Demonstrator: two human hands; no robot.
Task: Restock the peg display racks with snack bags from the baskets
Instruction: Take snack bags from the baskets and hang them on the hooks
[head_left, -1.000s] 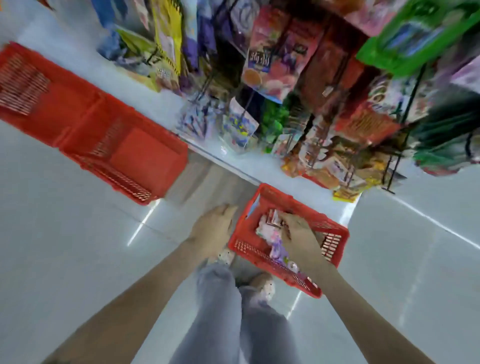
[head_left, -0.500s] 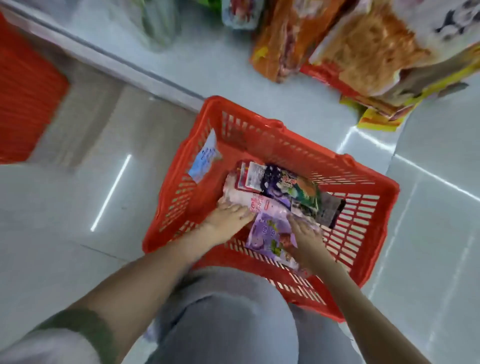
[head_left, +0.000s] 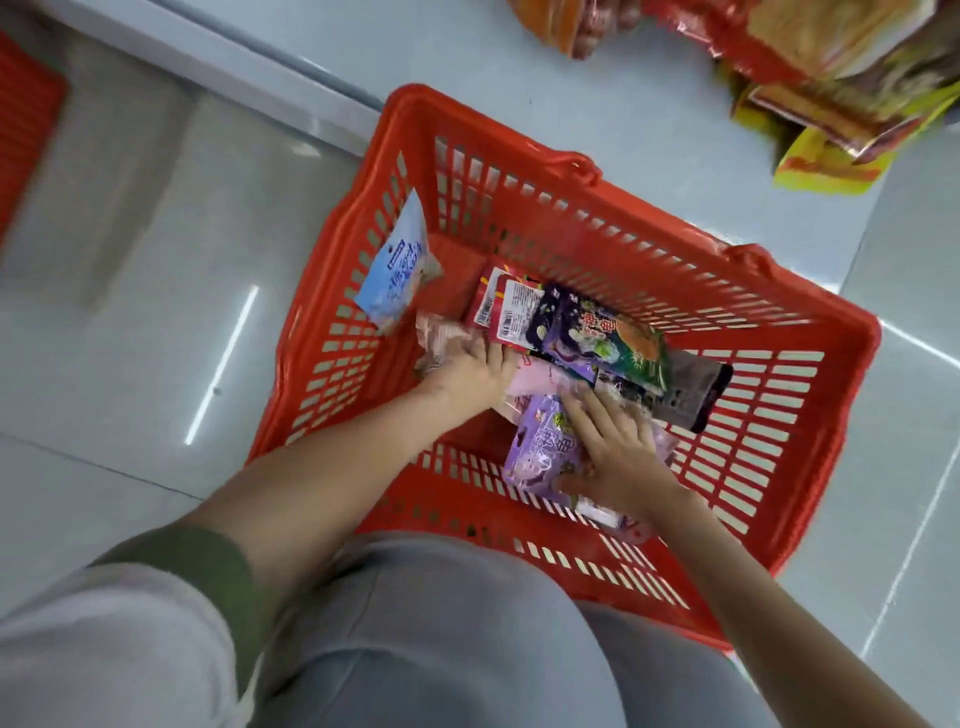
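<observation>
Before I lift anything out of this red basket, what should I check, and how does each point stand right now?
1. Both hands are inside the red basket: ok.
2. Right hand is on the purple bag: ok, but the fingers lie flat and no closed grip shows.
3. Left hand has hold of a bag: cannot tell, its fingertips are hidden among the pink packs.
4. Pile is settled: not ok, the dark bag lies across other packs and could shift.
5. Light blue bag is clear of both hands: ok, it leans on the left wall.
6. A free peg is in view: cannot tell, only display bags show at the top edge.
</observation>
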